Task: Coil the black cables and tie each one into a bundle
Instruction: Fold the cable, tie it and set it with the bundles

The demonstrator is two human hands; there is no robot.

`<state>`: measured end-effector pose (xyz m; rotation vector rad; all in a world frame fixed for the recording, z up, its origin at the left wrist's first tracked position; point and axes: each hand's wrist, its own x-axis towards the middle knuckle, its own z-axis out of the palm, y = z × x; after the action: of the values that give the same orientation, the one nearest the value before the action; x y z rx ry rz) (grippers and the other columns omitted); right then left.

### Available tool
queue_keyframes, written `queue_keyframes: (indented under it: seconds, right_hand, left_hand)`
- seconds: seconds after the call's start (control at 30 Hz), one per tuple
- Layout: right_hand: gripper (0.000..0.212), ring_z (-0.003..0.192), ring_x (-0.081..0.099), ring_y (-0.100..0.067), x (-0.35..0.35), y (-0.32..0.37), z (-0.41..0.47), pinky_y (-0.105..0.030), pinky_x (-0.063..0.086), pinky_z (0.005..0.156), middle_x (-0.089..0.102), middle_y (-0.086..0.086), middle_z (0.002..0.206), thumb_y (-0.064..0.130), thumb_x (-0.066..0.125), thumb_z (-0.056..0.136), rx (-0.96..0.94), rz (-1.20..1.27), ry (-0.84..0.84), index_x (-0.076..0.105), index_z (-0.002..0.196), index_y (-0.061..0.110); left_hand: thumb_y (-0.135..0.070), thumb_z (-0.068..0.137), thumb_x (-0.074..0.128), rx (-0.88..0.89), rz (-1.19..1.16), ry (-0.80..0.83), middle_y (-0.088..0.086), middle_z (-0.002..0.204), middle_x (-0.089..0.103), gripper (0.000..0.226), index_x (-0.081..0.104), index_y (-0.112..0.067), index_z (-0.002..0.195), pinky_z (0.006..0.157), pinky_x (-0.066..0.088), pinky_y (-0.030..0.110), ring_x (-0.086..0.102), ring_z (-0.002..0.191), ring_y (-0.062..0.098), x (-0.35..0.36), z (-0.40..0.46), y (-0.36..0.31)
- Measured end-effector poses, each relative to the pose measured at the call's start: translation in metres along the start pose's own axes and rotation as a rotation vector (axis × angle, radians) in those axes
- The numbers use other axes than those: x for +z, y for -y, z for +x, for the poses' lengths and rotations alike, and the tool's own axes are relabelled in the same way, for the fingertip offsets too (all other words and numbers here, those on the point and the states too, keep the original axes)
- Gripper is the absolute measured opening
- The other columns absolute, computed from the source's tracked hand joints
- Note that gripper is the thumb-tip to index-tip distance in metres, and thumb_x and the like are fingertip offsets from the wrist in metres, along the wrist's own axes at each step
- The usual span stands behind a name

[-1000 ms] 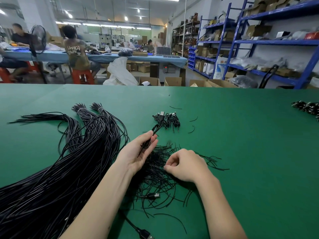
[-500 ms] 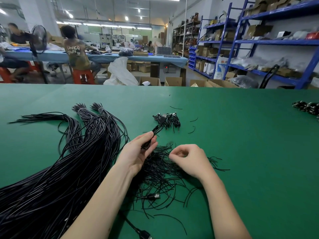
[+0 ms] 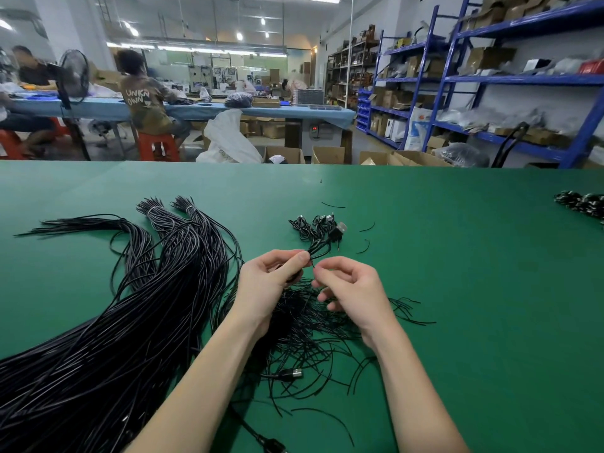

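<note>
The left hand [image 3: 271,282] is raised a little above the green table [image 3: 457,289], thumb and forefinger pinched on a coiled black cable [image 3: 322,246] whose loops stick out past the fingertips toward the far side; its USB plug [image 3: 340,229] hangs just beyond, over a small cluster of already tied bundles [image 3: 310,223] lying on the table. The right hand [image 3: 351,289] sits close beside the left, almost touching it, with its fingers curled in and the thumb and forefinger tips drawn together near the coil; whether a thin tie is caught between them I cannot tell from here. Under both wrists lies a loose heap of short black twist ties [image 3: 313,328], spreading out to the right and toward the near edge, with another USB connector [image 3: 295,373] resting among them. Off to the left a big sheaf of long uncoiled black cables [image 3: 114,338] sweeps across the table, several of its groups banded near their far ends. A few stray ties [image 3: 366,246] lie apart past the tied bundles, and more finished bundles [image 3: 581,204] sit at the far right edge. Beyond the table, people [image 3: 147,99] work at a blue bench [image 3: 261,111], a standing fan [image 3: 73,75] to the left, and blue shelving [image 3: 490,80] holds cardboard boxes.
</note>
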<state>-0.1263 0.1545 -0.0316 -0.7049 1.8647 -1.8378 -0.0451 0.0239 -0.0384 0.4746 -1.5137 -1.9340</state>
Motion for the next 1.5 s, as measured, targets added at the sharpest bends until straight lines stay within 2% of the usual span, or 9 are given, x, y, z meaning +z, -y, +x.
queue_keyframes:
  seconds: [0.23, 0.4, 0.53, 0.77, 0.93, 1.07, 1.23, 1.37, 1.5]
  right_hand:
    - [0.012, 0.053, 0.061, -0.012, -0.001, 0.004, 0.001, -0.020, 0.048, 0.048, 0.066, 0.003, 0.062, 0.026, 0.075, 0.091, -0.006, 0.032, -0.017, 0.079, 0.083, 0.018]
    - [0.015, 0.052, 0.058, -0.008, -0.003, 0.003, 0.000, -0.017, 0.045, 0.046, 0.062, 0.005, 0.062, 0.025, 0.077, 0.090, 0.097, 0.153, 0.010, 0.078, 0.088, 0.010]
    - [0.016, 0.051, 0.055, -0.006, -0.004, 0.001, 0.002, -0.016, 0.045, 0.045, 0.060, 0.006, 0.059, 0.023, 0.079, 0.088, 0.154, 0.185, 0.000, 0.077, 0.088, 0.006]
    - [0.023, 0.052, 0.056, -0.006, -0.001, 0.001, 0.002, -0.016, 0.046, 0.045, 0.062, 0.005, 0.062, 0.023, 0.080, 0.088, 0.165, 0.204, 0.048, 0.080, 0.065, 0.021]
    - [0.007, 0.058, 0.059, -0.007, -0.008, -0.002, 0.000, -0.018, 0.051, 0.049, 0.066, 0.003, 0.074, 0.022, 0.079, 0.085, 0.147, 0.319, 0.149, 0.080, 0.083, 0.015]
    - [0.046, 0.064, 0.063, -0.011, -0.013, -0.010, -0.002, -0.020, 0.053, 0.052, 0.068, -0.001, 0.085, 0.023, 0.079, 0.078, 0.184, 0.423, 0.209, 0.072, 0.115, -0.002]
    - [0.018, 0.065, 0.065, -0.010, -0.010, -0.013, -0.004, -0.015, 0.054, 0.049, 0.068, -0.005, 0.087, 0.016, 0.075, 0.082, 0.358, 0.692, 0.286, 0.079, 0.094, 0.004]
    - [0.016, 0.062, 0.066, -0.012, -0.010, -0.016, -0.007, -0.017, 0.054, 0.046, 0.066, -0.010, 0.086, 0.012, 0.069, 0.088, 0.457, 0.933, 0.406, 0.076, 0.090, -0.003]
    - [0.018, 0.058, 0.064, -0.010, -0.011, -0.018, -0.008, -0.013, 0.050, 0.043, 0.066, -0.008, 0.081, 0.013, 0.066, 0.082, 0.465, 0.868, 0.410, 0.075, 0.089, -0.001]
  left_hand:
    - [-0.013, 0.083, 0.080, 0.100, 0.074, 0.062, -0.002, 0.073, 0.074, 0.003, 0.079, -0.011, 0.085, 0.064, 0.051, 0.015, 0.061, 0.063, 0.005, 0.001, -0.002, -0.004]
    - [-0.014, 0.083, 0.079, 0.091, 0.062, 0.120, 0.007, 0.078, 0.076, 0.002, 0.081, -0.014, 0.083, 0.063, 0.055, 0.020, 0.066, 0.062, 0.012, 0.002, -0.005, -0.005]
    - [-0.016, 0.083, 0.080, 0.148, 0.140, 0.144, 0.005, 0.076, 0.076, 0.002, 0.082, -0.015, 0.083, 0.063, 0.053, 0.017, 0.065, 0.062, 0.010, 0.002, -0.005, -0.006]
    - [-0.024, 0.090, 0.075, 0.220, 0.241, 0.150, 0.000, 0.068, 0.072, 0.012, 0.081, -0.015, 0.083, 0.064, 0.049, 0.014, 0.063, 0.063, 0.007, 0.002, -0.004, -0.006]
    - [-0.035, 0.082, 0.072, 0.079, 0.108, 0.208, 0.009, 0.086, 0.076, 0.027, 0.081, -0.013, 0.096, 0.076, 0.053, 0.020, 0.066, 0.076, 0.012, 0.001, -0.005, -0.011]
    - [-0.029, 0.080, 0.072, -0.041, -0.040, 0.290, 0.010, 0.084, 0.074, 0.029, 0.080, -0.007, 0.098, 0.080, 0.054, 0.021, 0.066, 0.074, 0.012, 0.002, -0.006, -0.011]
    - [-0.023, 0.080, 0.074, -0.144, -0.146, 0.380, 0.007, 0.085, 0.074, 0.025, 0.081, -0.008, 0.098, 0.078, 0.055, 0.017, 0.067, 0.075, 0.010, -0.004, -0.005, -0.013]
    - [-0.024, 0.072, 0.087, -0.207, -0.212, 0.439, 0.007, 0.084, 0.073, 0.026, 0.081, -0.009, 0.092, 0.071, 0.056, 0.016, 0.069, 0.072, 0.011, -0.008, -0.005, -0.016]
    - [-0.031, 0.052, 0.100, -0.210, -0.170, 0.503, 0.008, 0.080, 0.072, 0.040, 0.078, -0.012, 0.080, 0.066, 0.057, 0.018, 0.069, 0.067, 0.013, -0.010, -0.008, -0.021]
